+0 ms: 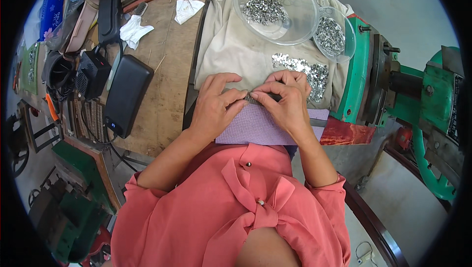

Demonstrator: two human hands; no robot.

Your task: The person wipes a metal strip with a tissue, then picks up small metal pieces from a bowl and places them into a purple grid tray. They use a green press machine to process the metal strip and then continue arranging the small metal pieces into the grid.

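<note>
My left hand [212, 108] and my right hand [286, 100] meet over the near edge of a beige cloth [216, 55]. Thumb and fingers of each are pinched together around a small, dark, ridged piece [250, 99], mostly covered by the fingertips. A purple textured mat [265, 126] lies under my wrists, against my clothing. Just beyond my right hand, small flat shiny metal pieces [317, 81] are spread loose on the cloth. Farther back stand a large clear bowl [300, 28], with metal bits heaped inside, and a smaller clear bowl [350, 45] of similar bits.
A green machine [355, 77] with protruding bolts borders the cloth on the right. At left, a wooden table [164, 85] carries a black power bank [129, 92], crumpled tissues [135, 31], cables and a black box-shaped device [92, 75]. A red board [346, 131] lies beside the mat.
</note>
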